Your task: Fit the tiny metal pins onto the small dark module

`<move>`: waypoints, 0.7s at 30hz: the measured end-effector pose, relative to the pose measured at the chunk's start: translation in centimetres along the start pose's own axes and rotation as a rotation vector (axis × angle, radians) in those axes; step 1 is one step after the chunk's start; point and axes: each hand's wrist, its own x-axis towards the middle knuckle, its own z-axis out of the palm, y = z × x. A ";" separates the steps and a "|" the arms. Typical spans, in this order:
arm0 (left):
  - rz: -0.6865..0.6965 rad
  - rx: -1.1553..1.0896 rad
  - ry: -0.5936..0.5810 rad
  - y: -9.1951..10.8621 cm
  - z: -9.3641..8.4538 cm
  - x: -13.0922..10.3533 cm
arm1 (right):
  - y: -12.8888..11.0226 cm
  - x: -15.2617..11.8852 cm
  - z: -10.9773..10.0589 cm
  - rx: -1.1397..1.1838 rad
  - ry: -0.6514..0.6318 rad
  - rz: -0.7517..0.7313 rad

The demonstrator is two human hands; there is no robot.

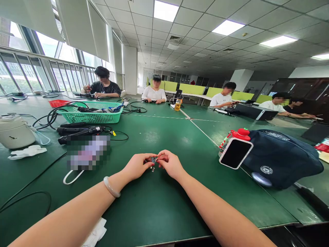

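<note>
Over the green table [144, 212], my left hand [137, 166] and my right hand [171, 164] meet in front of me. Pinched between the fingertips of both is a small dark circuit board [154, 159], its fine parts too small to make out. The left thumb and fingers hold its left side, and the right fingertips close on its right edge. Just below the board shows a tiny pale metallic piece [153, 169]; whether it is attached or lies on the table I cannot tell.
To the left are a green basket [94, 117] with cables, black tools [79, 133], a blurred pouch [88, 152] and a white container [15, 132]. At right, a phone [236, 153] leans on a red-capped bottle [241, 133] beside a navy bag [280, 157]. Several people sit around the table.
</note>
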 end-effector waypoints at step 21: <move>0.064 0.135 0.013 0.8 -0.4 0.0 | 0.2 -0.2 0.2 -0.092 0.018 -0.039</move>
